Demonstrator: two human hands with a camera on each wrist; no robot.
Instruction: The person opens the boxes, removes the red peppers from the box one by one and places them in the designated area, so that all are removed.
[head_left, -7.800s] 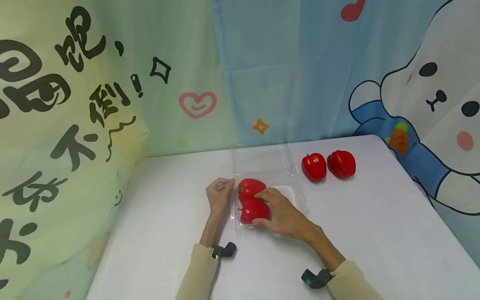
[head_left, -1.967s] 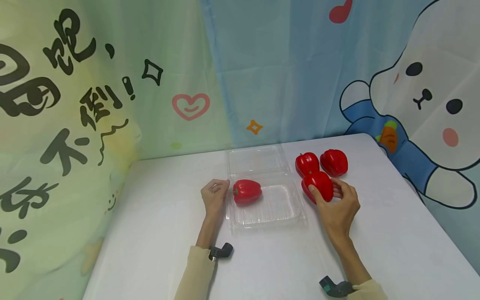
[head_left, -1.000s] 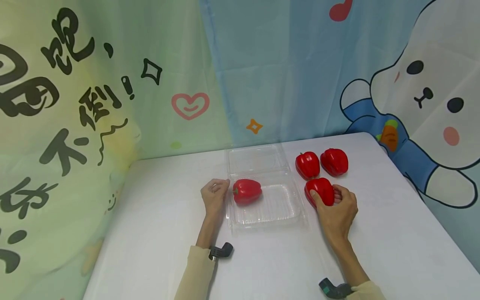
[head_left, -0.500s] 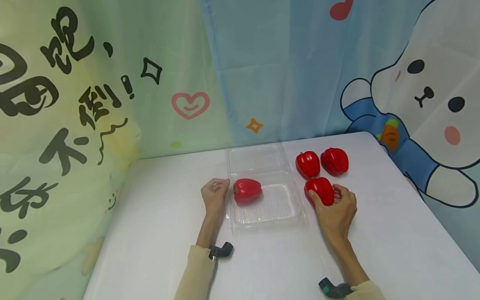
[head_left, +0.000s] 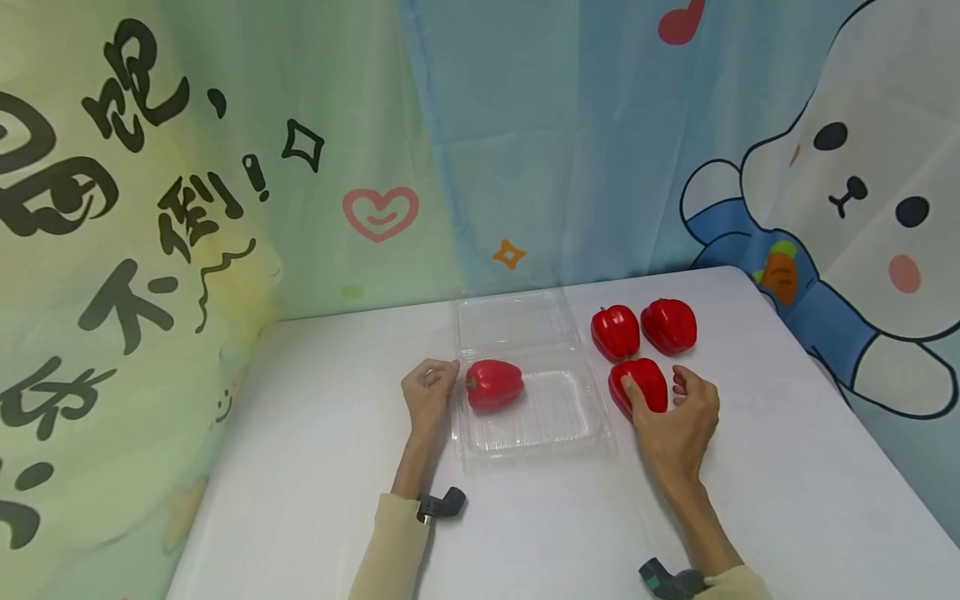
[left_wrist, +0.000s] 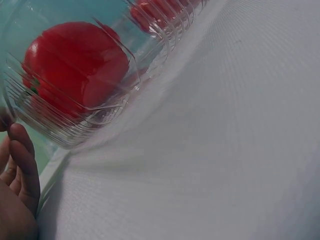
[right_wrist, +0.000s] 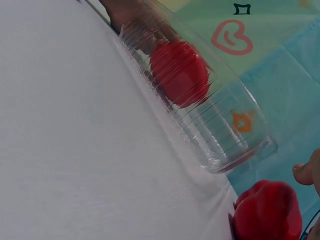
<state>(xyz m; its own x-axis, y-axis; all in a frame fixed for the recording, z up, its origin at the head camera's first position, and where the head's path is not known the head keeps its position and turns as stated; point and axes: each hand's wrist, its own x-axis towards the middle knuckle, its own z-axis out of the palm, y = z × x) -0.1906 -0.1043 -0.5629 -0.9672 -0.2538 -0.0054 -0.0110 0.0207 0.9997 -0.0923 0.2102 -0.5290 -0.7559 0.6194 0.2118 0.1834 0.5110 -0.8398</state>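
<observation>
The pepper [head_left: 639,385] is lying on the table [head_left: 750,500] at the tray's [head_left: 540,437] three o'clock. The right hand [head_left: 675,417] is cupping it with loosened fingers; letting go gently would be keeping it from rolling. The left hand [head_left: 429,392] is pinching the tray's nine o'clock rim.

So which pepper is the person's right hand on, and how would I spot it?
Find the clear plastic tray in the middle of the white table. To its right three red peppers form a triangle; the one meant is the nearest pepper, beside the tray's right edge. Unlike the two behind it, the right hand has its thumb laid on it.
</observation>
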